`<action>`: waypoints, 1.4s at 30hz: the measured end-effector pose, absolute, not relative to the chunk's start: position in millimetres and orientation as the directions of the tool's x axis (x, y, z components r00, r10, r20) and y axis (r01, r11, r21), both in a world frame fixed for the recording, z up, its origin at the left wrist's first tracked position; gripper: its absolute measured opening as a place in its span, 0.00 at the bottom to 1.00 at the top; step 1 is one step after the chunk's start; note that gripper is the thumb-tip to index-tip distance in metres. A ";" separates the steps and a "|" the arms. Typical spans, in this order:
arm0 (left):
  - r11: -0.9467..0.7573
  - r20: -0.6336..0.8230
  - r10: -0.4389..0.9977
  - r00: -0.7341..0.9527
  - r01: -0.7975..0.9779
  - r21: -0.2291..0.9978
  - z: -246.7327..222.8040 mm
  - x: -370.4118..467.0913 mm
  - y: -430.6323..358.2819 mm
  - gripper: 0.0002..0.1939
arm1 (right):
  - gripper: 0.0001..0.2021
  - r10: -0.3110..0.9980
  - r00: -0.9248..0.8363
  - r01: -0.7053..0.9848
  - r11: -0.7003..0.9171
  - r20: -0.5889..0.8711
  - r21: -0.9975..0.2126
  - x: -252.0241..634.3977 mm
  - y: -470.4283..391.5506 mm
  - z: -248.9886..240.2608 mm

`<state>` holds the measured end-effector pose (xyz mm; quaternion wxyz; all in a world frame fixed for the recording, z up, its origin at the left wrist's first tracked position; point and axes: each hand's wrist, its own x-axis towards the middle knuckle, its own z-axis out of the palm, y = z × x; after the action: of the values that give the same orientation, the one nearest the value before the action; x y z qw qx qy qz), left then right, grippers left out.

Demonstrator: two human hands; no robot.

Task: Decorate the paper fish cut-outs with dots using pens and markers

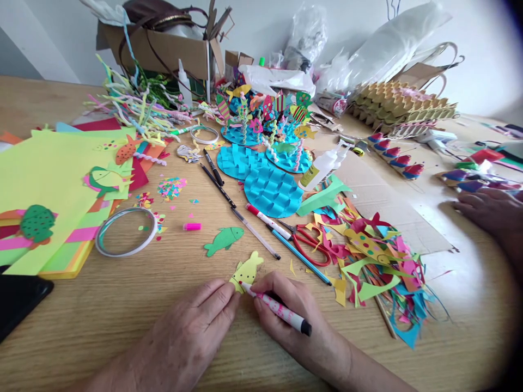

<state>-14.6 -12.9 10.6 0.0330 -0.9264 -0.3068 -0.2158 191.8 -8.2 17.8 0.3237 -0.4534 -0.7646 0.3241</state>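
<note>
Yellow paper fish (248,269) lies near-right of the green fish (224,240), the left hand (194,324) against its edge (presumably steadying it; whether pinching, one cannot tell) while the right hand (296,310) grips a marker (281,310), tip at the paper.

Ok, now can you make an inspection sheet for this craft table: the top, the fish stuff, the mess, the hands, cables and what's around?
Surface: wooden table, grain showing.
Job's things: yellow paper fish with dark dots; green paper fish lying just beyond it.
Clutter: paper scraps heaped at right; confetti at left.
Hands: left hand presses the yellow fish; right hand holds a pink-patterned marker, tip at the fish.
Cables: nothing seen for certain.
Surroundings: cardboard box behind; another person's hand at right.
</note>
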 end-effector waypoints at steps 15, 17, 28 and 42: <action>-0.813 0.406 0.554 0.727 0.578 0.073 13.3 -15.7 -12.6 0.23 | 0.06 0.906 -0.375 0.493 0.374 0.196 -0.786 192.0 -7.5 19.6; -0.813 0.410 0.551 0.727 0.579 0.067 12.4 -15.9 -12.4 0.23 | 0.06 0.906 -0.376 0.494 0.374 0.195 -0.785 191.8 -7.5 20.8; -0.816 0.428 0.554 0.714 0.567 0.111 12.5 -14.2 -11.8 0.23 | 0.05 0.905 -0.375 0.481 0.375 0.201 -0.793 192.1 -7.2 20.1; -0.801 0.352 0.582 0.733 0.592 0.090 4.5 -12.0 -14.0 0.23 | 0.07 0.907 -0.318 0.473 0.403 0.274 -0.783 187.3 -1.8 21.0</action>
<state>-12.0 -14.0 4.5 0.0141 -0.9308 -0.3152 -0.1843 187.3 -1.8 21.0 0.3629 -0.4574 -0.7548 0.2990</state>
